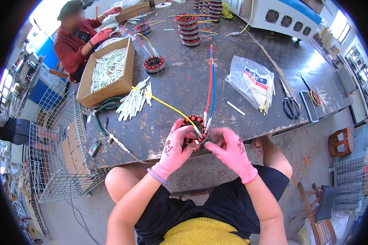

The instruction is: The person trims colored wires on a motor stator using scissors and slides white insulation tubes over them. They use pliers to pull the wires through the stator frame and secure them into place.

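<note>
A motor stator (190,121) with red copper windings stands at the table's near edge. My left hand (171,149), in a pink glove, has its fingers wrapped round the stator's left side. At its right rim is my right hand (230,150), also gloved, with thumb and fingers curled together; what they pinch, if anything, is hidden. From the stator a yellow wire (167,105) slants up to the left, while a red wire (209,87) and a blue wire (213,92) rise upright. White sleeves (205,118) cover the lower ends of the leads.
Left lie a cardboard box (128,77) of white tubes, a tube pile (135,100), pliers (97,121) and a soldering iron (120,143). Another stator (154,64) and stacked stators (189,30) stand beyond. Right are a plastic bag (249,81), scissors (290,104) and a phone (309,106). A co-worker (75,45) sits far left.
</note>
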